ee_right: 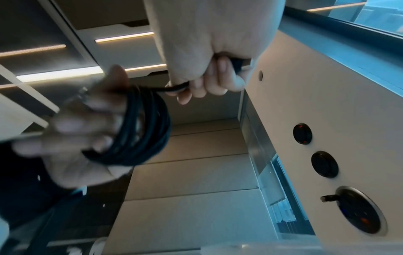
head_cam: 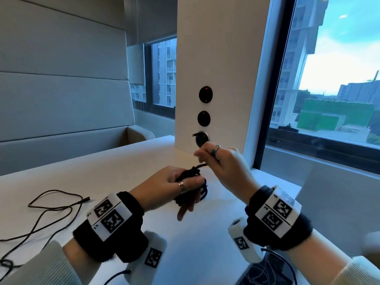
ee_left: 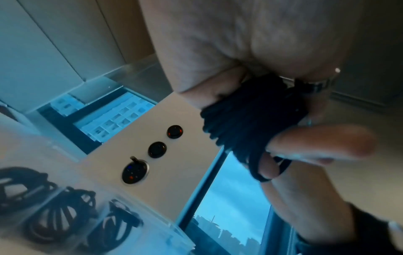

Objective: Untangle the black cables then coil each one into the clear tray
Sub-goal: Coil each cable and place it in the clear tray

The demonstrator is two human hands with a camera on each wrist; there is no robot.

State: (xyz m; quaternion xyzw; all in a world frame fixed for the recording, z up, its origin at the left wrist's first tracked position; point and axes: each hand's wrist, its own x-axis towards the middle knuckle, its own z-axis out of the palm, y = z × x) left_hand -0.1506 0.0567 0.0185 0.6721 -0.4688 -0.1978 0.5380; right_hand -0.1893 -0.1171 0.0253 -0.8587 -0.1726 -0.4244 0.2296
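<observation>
In the middle of the head view my left hand (head_cam: pixel 174 188) is held above the white table (head_cam: pixel 123 167), and a black cable (head_cam: pixel 190 175) is wound in many turns around its fingers, which stay nearly straight inside the coil, with the thumb lying on top of the turns. From the left wrist view the same bundle (ee_left: pixel 250 117) sits in the upper right of the frame, tight around my fingers (ee_left: pixel 322 139). My right hand (head_cam: pixel 224 161) is a little higher and to the right; its fingers are curled around the free end of this cable, which runs as a short tight line from the coil into my fist. In the right wrist view the cable end (ee_right: pixel 176 88) goes in under my curled fingers (ee_right: pixel 218 81) near the top centre. A second black cable (head_cam: pixel 51 210) lies loose on the table in the lower left of the head view, apart from both hands. The clear tray (ee_left: pixel 91 215) appears blurred in the lower left of the left wrist view, with coiled black cables (ee_left: pixel 61 212) inside its compartments. On the white pillar (head_cam: pixel 222 58) behind my hands there are round black sockets (head_cam: pixel 205 94).
</observation>
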